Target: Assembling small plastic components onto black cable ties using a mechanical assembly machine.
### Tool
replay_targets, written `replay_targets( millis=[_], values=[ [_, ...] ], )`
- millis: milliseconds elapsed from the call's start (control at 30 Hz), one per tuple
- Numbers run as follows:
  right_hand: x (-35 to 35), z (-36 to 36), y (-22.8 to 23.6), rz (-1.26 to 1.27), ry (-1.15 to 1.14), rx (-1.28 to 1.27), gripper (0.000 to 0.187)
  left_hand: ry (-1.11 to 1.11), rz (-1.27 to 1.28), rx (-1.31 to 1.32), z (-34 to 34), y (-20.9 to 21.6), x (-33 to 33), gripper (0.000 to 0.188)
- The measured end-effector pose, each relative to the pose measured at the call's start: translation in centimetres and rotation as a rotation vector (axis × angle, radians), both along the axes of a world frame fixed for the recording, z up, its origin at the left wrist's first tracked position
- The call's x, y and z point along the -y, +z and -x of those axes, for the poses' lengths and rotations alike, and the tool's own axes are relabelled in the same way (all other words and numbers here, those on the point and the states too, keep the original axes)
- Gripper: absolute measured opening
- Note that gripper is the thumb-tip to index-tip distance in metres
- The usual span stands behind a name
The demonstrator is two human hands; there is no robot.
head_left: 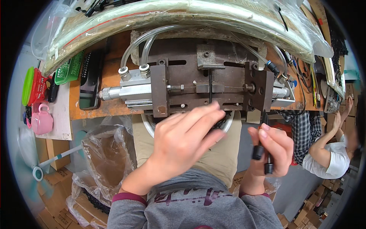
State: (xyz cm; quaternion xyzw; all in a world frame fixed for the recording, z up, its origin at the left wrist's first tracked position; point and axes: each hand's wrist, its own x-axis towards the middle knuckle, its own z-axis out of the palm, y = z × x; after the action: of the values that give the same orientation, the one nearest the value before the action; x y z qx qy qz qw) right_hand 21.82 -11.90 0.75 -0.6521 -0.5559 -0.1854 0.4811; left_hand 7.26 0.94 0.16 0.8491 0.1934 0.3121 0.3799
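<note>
My left hand reaches over the front edge of a dark metal fixture, its fingers stretched out and slightly blurred. Just beyond its fingertips, a thin black rod stands lengthwise across a small grey block at the fixture's middle. To the right, my right hand is closed around slim black rods with thicker ends; at least two of these ends hang below the fingers. Beneath my left hand, a white round container with black pieces in it rests on my lap, mostly hidden.
Silver cylinders with clear hoses flank the fixture. A phone, a green basket and a pink cup are at the left. Plastic-wrapped strips arch across the back. Another person sits at the right. A plastic-lined box stands lower left.
</note>
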Motion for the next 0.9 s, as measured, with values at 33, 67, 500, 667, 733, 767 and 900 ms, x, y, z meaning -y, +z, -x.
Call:
replay_targets(
  millis=[33, 67, 500, 667, 733, 767, 900],
  values=[
    [-0.1, -0.1, -0.4, -0.011, 0.038, 0.032, 0.024, -0.058, 0.207, 0.085, 0.4, 0.5, 0.3, 0.043],
    [-0.2, -0.2, -0.4, 0.029, 0.071, 0.083, 0.025, -0.145, 0.292, 0.143, 0.7, 1.3, 0.4, 0.049],
    [-0.5, -0.7, -0.8, 0.023, 0.145, -0.014, 0.065, 0.103, -0.251, 0.001, 0.8, 0.0, 0.0, 0.031],
    [0.1, -0.7, -1.1, 0.026, 0.229, -0.104, 0.093, 0.071, -0.458, -0.198, 0.1, -0.5, -0.2, 0.026],
    [0.0, -0.6, -1.0, 0.007, 0.221, -0.131, 0.089, 0.083, -0.528, -0.233, -0.2, 0.0, -0.4, 0.024],
    [0.0, -0.3, -0.9, -0.005, 0.209, -0.161, 0.086, 0.075, -0.526, -0.244, -0.3, 0.2, -0.5, 0.024],
    [-0.8, -0.1, -1.3, -0.119, 0.285, -0.280, 0.068, 0.071, -0.526, -0.269, -0.5, 0.5, -0.6, 0.023]
  ],
)
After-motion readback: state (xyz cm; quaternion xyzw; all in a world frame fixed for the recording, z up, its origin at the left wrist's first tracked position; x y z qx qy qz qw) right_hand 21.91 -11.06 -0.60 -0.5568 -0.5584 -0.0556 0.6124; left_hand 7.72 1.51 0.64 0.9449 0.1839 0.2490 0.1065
